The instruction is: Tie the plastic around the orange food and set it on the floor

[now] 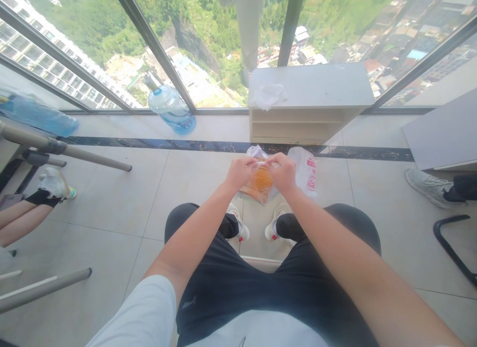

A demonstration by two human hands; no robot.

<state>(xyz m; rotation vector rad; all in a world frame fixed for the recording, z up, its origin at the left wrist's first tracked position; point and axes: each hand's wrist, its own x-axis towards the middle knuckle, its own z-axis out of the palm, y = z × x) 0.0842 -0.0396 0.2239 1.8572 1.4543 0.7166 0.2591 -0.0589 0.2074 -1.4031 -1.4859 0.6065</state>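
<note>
Pinching from both sides, the left hand and the right hand press their fingertips onto the bunched white top of a clear plastic bag.

Orange contents show through the bag, which sits below the hands, just ahead of the white shoes; whether it rests on the tiled floor or hangs is unclear. Meeting close together at the gathered top probably gives both hands a firm purchase on thin, slippery plastic. Bent knees stand apart, seemingly to leave room for the arms to reach forward and low. A white bag with red print lies just beside the right hand, likely kept within reach.
</note>
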